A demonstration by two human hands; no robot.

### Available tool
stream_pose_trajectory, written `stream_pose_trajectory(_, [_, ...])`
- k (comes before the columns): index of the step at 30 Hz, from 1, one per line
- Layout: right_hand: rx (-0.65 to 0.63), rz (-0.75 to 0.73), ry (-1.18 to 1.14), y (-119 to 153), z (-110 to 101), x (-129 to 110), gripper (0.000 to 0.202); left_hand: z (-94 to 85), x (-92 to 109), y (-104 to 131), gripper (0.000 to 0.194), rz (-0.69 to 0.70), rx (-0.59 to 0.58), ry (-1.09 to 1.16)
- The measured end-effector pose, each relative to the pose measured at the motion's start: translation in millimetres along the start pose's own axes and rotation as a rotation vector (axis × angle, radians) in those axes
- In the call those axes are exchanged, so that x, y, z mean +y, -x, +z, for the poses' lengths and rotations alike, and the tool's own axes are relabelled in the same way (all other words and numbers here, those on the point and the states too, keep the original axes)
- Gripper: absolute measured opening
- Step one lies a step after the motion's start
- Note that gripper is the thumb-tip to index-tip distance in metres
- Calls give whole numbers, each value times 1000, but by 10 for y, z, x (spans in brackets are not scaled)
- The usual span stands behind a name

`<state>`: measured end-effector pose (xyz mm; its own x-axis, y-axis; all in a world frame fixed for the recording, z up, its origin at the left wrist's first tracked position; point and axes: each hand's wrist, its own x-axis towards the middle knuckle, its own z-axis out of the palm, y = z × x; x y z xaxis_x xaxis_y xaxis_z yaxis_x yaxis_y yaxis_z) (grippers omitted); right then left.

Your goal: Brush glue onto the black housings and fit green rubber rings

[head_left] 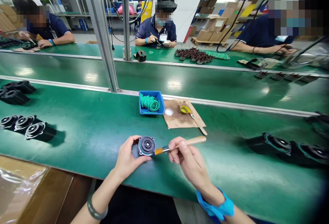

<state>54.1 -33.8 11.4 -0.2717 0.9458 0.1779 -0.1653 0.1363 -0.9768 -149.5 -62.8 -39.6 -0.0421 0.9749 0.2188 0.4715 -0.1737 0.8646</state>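
Note:
My left hand [128, 160] is wrapped round a black round housing [147, 145] with a metal rim, its ringed face turned up. My right hand [185, 157] grips a brush [196, 140] with a wooden handle; its orange bristles touch or nearly touch the housing's right rim. Beyond them, a blue bin [151, 113] holds coiled green rings [153, 104]. Beside the bin lies a stained cardboard piece [172, 122] bearing a white lid [169, 112], a yellow-rimmed container [184, 109] and a second brush [199, 124].
More black housings stand at the left [38, 131] and right [272, 143] on the green table [89, 124]. A metal post [100, 28] rises beyond the bench's far edge. Several people sit across the line, near a pile of dark parts [196, 56]. A cardboard box [33, 189] is at lower left.

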Motion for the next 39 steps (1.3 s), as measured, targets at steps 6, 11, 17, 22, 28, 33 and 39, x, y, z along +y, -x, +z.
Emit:
stream_pose_trajectory(6, [-37, 51, 65, 2, 52, 73, 49, 0, -3, 14, 61, -32, -18, 6])
stream_pose_trajectory(11, [-14, 1, 158, -49, 29, 179, 51, -5, -12, 16, 60, -16, -7, -1])
stream_pose_trajectory(17, [-14, -71, 330, -176, -55, 231, 51, 0, -1, 22, 61, 7, 3, -13])
stream_pose_trajectory(22, [-38, -157, 482, -294, -112, 213, 58, 2, 14, 30, 59, 92, 2, -6])
stream_pose_trajectory(28, [-78, -268, 547, -373, -62, 83, 59, 17, 3, 46, 61, 207, 6, -42])
stream_pose_trajectory(33, [-105, -377, 583, -344, 45, -27, 57, 62, 69, 58, 61, 310, 89, -170])
stream_pose_trajectory(39, [-111, -462, 644, -193, 108, -69, 46, 121, 192, 63, 54, 379, 159, -296])
